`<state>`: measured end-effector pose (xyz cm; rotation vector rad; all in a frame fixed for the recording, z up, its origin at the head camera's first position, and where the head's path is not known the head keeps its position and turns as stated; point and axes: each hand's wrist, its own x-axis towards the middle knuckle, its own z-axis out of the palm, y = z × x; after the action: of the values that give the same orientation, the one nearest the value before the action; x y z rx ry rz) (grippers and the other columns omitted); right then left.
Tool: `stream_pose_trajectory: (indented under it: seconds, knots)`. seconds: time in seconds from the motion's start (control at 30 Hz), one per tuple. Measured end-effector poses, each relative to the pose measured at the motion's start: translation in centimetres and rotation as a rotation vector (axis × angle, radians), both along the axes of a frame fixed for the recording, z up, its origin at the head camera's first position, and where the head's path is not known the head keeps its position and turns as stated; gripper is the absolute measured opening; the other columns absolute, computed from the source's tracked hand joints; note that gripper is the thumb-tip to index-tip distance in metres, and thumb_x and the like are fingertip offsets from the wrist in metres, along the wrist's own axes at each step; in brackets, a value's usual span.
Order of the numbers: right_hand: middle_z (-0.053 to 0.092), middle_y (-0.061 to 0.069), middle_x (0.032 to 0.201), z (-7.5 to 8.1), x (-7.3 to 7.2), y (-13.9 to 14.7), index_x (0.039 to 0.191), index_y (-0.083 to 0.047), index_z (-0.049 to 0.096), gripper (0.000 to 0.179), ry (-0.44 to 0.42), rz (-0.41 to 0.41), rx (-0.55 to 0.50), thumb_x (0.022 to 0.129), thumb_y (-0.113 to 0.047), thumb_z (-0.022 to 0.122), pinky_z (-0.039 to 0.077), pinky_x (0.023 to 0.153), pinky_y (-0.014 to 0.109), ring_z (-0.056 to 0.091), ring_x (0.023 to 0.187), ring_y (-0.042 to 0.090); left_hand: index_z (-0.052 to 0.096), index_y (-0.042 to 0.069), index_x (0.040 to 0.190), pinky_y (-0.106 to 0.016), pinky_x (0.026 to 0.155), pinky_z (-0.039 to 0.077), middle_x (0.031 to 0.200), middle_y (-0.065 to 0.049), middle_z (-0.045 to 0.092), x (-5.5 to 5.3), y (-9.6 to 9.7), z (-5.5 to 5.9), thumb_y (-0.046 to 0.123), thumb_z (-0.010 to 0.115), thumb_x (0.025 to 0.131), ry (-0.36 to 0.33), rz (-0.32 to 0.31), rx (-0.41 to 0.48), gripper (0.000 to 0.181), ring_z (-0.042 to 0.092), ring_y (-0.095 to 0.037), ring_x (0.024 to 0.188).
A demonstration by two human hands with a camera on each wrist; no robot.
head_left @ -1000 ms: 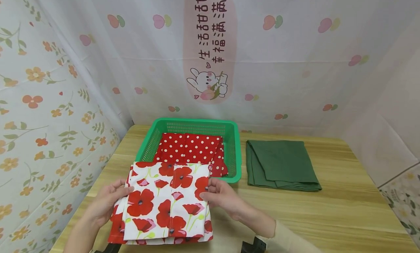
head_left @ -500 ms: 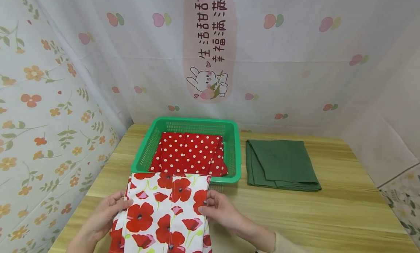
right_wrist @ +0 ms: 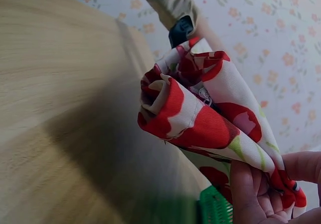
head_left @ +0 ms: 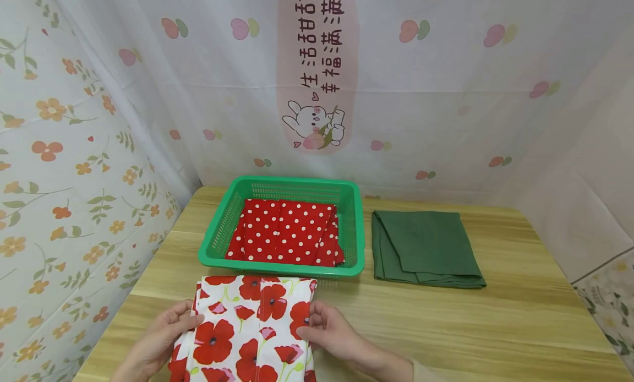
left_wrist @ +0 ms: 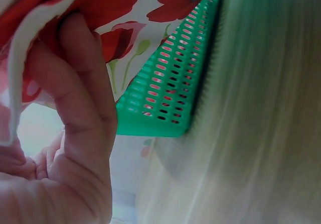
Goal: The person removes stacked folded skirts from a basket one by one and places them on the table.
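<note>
A folded white cloth with red poppies (head_left: 252, 332) is held between my two hands in front of the basket. My left hand (head_left: 160, 335) pinches its left edge, thumb on top and fingers beneath. On the opposite edge, my right hand (head_left: 337, 335) grips the cloth the same way. In the right wrist view, the folded layers of the poppy cloth (right_wrist: 200, 123) hang above the wooden table, rolled open at the near end. Its lower part runs out of the head view.
Behind the cloth stands a green plastic basket (head_left: 282, 268) holding a folded red polka-dot cloth (head_left: 287, 233). To its right, a folded dark green cloth (head_left: 431, 244) lies on the wooden table (head_left: 446, 327). Printed curtains (head_left: 446, 123) close off the back and sides.
Both hands have drawn the poppy cloth down toward me, away from the basket. The basket's front rim, covered before, now shows fully. The grip on the cloth stays the same.
</note>
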<state>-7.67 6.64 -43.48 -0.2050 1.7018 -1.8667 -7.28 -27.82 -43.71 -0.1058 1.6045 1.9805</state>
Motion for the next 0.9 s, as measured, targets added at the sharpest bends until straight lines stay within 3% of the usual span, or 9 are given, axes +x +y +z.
stream_pose_trajectory:
  seconds: [0.17,0.4,0.9]
  knots:
    - [0.065,0.008,0.093,-1.0,0.0,0.1,0.113,0.006,0.05,0.026,-0.015,-0.001,-0.012,0.09,-0.006,0.059,0.055,0.07,0.031,0.065,0.085,0.017,0.054,0.016,0.106,-0.034,0.077,0.054,0.098,0.003,0.067,0.0,0.6,-0.8,0.013,0.048,0.097,0.002,0.035,-0.074,0.011,0.066,-0.016,0.088]
    - [0.065,0.008,0.09,-2.2,-0.1,0.2,0.111,0.006,0.05,0.025,-0.008,-0.027,-0.004,0.089,-0.004,0.059,0.056,0.07,0.033,0.065,0.083,0.017,0.05,0.004,0.11,-0.033,0.075,0.055,0.095,0.001,0.067,-0.2,1.4,-1.3,0.015,0.052,0.095,0.018,0.072,-0.18,0.019,0.066,-0.016,0.084]
    - [0.062,0.007,0.079,-3.8,-0.6,0.1,0.105,0.005,0.052,0.021,0.007,-0.044,0.094,0.088,-0.005,0.062,0.056,0.065,0.032,0.065,0.078,0.016,0.051,-0.004,0.109,-0.031,0.069,0.055,0.09,-0.004,0.069,-0.4,2.1,-2.7,0.011,0.054,0.092,0.024,0.12,-0.291,0.023,0.067,-0.016,0.076]
